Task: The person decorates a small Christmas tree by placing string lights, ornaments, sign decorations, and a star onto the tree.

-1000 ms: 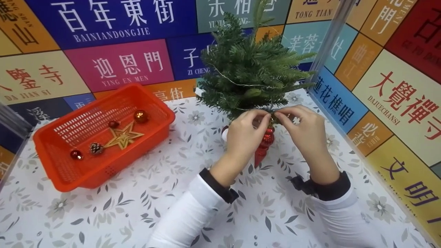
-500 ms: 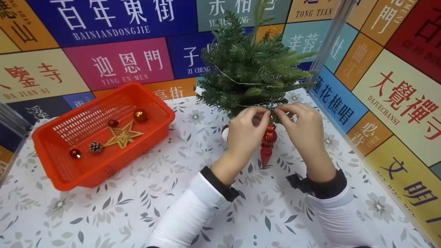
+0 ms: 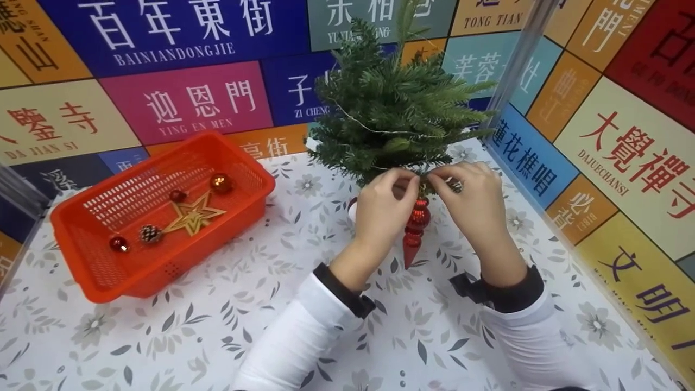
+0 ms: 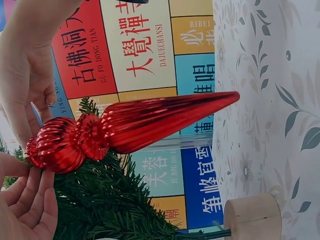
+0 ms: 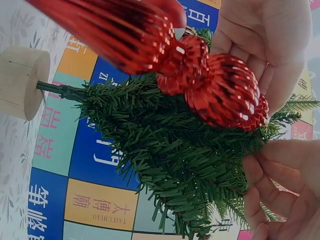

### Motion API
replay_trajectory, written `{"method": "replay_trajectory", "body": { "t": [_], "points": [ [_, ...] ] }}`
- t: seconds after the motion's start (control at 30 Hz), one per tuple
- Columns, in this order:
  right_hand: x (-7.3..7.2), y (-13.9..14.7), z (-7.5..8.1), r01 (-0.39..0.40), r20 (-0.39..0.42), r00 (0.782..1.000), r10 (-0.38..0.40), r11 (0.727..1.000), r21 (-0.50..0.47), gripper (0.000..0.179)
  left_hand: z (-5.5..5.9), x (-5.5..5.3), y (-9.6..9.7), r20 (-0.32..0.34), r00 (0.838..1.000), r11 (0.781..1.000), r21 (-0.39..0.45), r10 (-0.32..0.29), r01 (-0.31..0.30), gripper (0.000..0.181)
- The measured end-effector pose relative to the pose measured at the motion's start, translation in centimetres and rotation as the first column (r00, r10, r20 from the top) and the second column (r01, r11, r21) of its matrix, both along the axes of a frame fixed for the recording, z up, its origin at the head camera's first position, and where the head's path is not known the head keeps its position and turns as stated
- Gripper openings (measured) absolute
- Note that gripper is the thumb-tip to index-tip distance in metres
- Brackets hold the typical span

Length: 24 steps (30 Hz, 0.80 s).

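From above and behind the left grip (image 3: 383, 209) and right grip (image 3: 475, 206), the head view looks forward and down; close, sideways-turned wrist views share the ornament (image 4: 132, 123).

Wearing long white fabric sleeves (image 3: 296, 339) here, kinda wrinkly along the forearms, with a smoother flat white cuff (image 3: 324, 300) at the end. Each wrist's got a wide black band (image 3: 341, 288) with a small blocky black piece (image 3: 461, 284) poking off the inner side. My left hand (image 3: 381, 209) and right hand (image 3: 475, 203) are bare.
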State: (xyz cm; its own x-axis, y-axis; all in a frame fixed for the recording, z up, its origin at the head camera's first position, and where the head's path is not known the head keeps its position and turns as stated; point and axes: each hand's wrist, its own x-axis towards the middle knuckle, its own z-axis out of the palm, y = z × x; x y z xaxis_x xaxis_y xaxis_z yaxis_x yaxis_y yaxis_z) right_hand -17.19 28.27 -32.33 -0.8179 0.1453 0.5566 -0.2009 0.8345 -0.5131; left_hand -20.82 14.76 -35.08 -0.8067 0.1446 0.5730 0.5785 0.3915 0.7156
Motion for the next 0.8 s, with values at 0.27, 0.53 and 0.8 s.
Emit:
{"method": "replay_trajectory", "body": {
  "t": [0.27,0.53,0.8],
  "points": [
    [0.4,-0.2,0.0,0.007,-0.042,0.999,-0.007,1.000,-0.003,0.012,0.1,0.4,-0.2,-0.011,1.000,1.000,-0.016,-0.002,0.002,0.011],
    [1.3,-0.2,0.0,0.004,-0.209,0.978,0.002,1.000,0.028,0.011,0.6,1.3,-0.1,-0.170,0.985,0.997,-0.060,0.043,-0.054,0.011],
    [1.7,0.3,1.4,0.001,-0.310,0.951,-0.009,1.000,-0.028,0.017,2.8,1.7,0.3,-0.254,0.967,0.999,-0.032,-0.011,0.003,0.013]
  ]
}}
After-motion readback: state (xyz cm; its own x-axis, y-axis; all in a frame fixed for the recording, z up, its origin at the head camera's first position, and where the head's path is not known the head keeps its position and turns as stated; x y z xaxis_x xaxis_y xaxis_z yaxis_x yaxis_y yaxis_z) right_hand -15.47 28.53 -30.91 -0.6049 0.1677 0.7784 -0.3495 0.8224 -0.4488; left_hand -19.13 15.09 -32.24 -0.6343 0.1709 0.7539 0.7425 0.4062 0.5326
